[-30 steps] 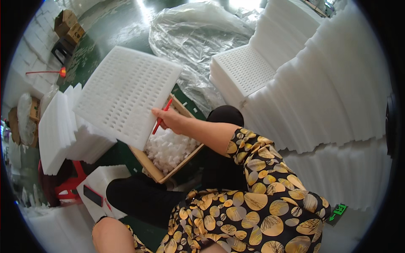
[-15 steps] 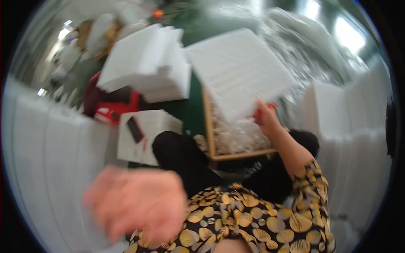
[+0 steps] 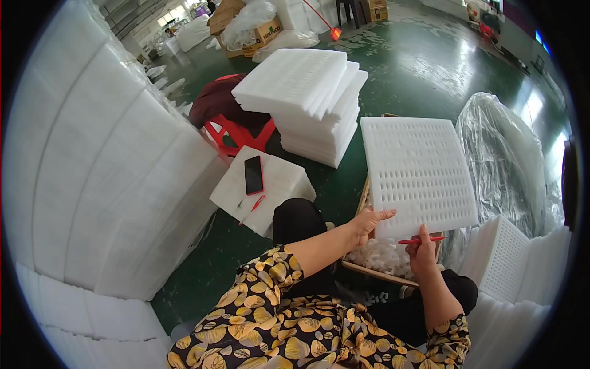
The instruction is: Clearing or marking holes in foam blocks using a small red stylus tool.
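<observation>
A white foam sheet point(image 3: 424, 178) with rows of small slots is tilted up over a brown cardboard box point(image 3: 362, 265). My left hand point(image 3: 367, 226) grips its lower left corner, thumb on the face. At the lower edge, my right hand point(image 3: 423, 253) pinches the sheet, thumb in front. A slim red pen-like tool point(image 3: 412, 240) lies across that same hand, held in its fingers. Inside the box are small white foam scraps point(image 3: 384, 257). Fingers behind the sheet are hidden.
Slotted foam sheets stand in a stack point(image 3: 316, 104) ahead, by a red stool point(image 3: 230, 138). A phone point(image 3: 253, 174) and a red pen-like item point(image 3: 258, 202) lie on a white block point(image 3: 230, 195). Tall foam stacks point(image 3: 117, 166) rise at left; clear plastic wrap point(image 3: 501, 160) at right.
My left hand has come from the lower left to the sheet's lower left corner and taken hold of it. The sheet now faces me more squarely. The view has shifted.
</observation>
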Demonstrator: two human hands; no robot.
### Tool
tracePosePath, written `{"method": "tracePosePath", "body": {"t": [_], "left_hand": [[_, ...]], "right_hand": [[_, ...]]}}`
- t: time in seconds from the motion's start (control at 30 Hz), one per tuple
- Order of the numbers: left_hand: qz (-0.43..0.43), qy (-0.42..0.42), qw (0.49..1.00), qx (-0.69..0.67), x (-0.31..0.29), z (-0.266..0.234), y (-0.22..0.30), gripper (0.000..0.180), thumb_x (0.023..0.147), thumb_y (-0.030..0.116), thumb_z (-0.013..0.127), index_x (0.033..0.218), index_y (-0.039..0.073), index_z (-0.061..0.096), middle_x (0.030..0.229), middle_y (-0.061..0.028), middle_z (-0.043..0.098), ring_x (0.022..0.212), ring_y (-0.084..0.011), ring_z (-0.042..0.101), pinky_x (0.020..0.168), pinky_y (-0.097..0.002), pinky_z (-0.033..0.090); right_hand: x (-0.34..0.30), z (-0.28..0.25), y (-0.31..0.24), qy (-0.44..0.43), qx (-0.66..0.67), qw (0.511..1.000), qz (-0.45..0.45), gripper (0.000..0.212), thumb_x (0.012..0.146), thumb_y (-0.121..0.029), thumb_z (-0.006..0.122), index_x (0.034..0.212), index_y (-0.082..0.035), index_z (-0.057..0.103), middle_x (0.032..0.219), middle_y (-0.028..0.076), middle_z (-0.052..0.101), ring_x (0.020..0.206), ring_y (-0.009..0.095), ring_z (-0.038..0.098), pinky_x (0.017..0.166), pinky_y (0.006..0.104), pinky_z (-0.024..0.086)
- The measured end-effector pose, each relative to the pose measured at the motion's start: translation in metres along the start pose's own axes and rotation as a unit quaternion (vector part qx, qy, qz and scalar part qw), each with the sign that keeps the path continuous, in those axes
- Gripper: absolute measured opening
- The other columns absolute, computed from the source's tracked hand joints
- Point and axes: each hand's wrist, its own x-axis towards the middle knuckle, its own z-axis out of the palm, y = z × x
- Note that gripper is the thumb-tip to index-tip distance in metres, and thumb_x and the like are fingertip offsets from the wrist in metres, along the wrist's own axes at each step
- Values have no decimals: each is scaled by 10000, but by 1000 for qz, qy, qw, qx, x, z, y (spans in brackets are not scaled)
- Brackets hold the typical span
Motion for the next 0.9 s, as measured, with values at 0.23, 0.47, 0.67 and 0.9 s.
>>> {"method": "tracePosePath", "body": {"t": [0.23,0.47,0.67,0.9], "left_hand": [[1,63,998,25,-5,-2,21,420,801,54,656,1199,-12,541,1069,-171,641,897,-249,639,789,-312,517],[-46,16,996,68,7,-11,1,386,779,53,660,1136,-63,568,1060,-169,645,902,-240,638,788,-308,516],[-87,29,996,-13,-1,-2,2,431,776,81,660,1152,-77,521,1039,-198,635,883,-270,637,793,-328,525],[-132,32,989,58,10,6,-12,444,767,54,597,1190,-42,503,1117,-184,598,988,-265,581,896,-344,455]], "right_hand": [[-20,3,-10,-87,-158,979,91,330,957,-305,501,746,-60,565,516,-10,429,400,79,336,399,200,277],[-37,-6,-24,-36,-161,986,27,352,954,-266,496,683,-51,565,567,30,476,461,103,408,436,266,475],[8,-3,-31,108,-141,982,-64,335,939,-260,539,659,-76,523,594,6,455,491,88,388,484,256,448],[10,-34,-36,82,-259,951,-151,357,936,-277,555,655,-58,548,577,-5,458,508,66,357,475,190,313]]}}
